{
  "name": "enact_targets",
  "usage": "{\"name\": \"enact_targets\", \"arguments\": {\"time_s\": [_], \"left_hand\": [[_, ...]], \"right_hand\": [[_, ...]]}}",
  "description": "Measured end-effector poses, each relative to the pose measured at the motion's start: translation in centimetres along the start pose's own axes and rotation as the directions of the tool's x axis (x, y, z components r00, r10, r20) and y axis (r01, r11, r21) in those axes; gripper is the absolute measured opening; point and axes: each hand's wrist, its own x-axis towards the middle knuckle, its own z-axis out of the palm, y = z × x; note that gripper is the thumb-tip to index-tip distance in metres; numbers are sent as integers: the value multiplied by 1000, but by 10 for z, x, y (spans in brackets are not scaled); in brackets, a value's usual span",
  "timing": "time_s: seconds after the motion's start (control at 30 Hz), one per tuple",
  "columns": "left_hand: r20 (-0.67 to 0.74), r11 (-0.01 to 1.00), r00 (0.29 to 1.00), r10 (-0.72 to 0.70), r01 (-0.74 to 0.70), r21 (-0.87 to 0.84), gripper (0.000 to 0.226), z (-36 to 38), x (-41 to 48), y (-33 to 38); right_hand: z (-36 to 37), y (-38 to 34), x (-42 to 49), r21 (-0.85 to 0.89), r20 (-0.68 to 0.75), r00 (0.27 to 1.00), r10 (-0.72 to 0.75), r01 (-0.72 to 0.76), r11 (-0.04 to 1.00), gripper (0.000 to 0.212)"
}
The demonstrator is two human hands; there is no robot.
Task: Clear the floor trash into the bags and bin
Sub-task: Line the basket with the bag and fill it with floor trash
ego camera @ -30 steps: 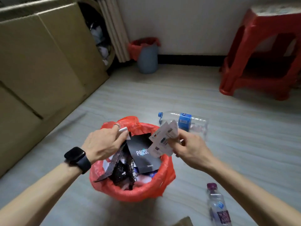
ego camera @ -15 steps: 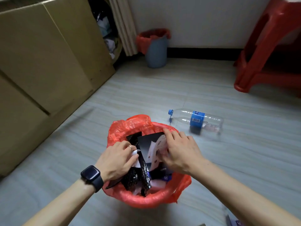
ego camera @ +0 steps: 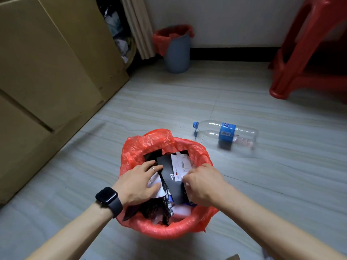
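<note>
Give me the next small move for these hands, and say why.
Probably lift the right hand out of the red bag and reach for the clear bottle lying on the floor just beyond it. Both hands are down on the trash in the bag, the left hand flat on it, and the bottle is not yet bagged.
</note>
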Motion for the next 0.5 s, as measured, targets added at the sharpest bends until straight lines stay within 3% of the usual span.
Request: {"name": "enact_targets", "arguments": {"time_s": [0.1,0.23,0.37,0.5], "left_hand": [[-76,1000,997,13,-13,-6,52,-6,1,6],[-213,997,974,73,-77,-8,30,-29,21,35],[-298,977,936,185,-209,-49,29,-52,65,106],[-252,926,896,365,-378,0,37,-50,100,202]], "right_hand": [[2,-3,-5,-12,33,999,-41,41,999,19],[-2,7,-22,260,-134,991,-22,56,964,28],[-1,56,-65,505,-264,946,185,-28,863,25],[16,125,-138,489,-177,892,416,-287,823,22]]}}
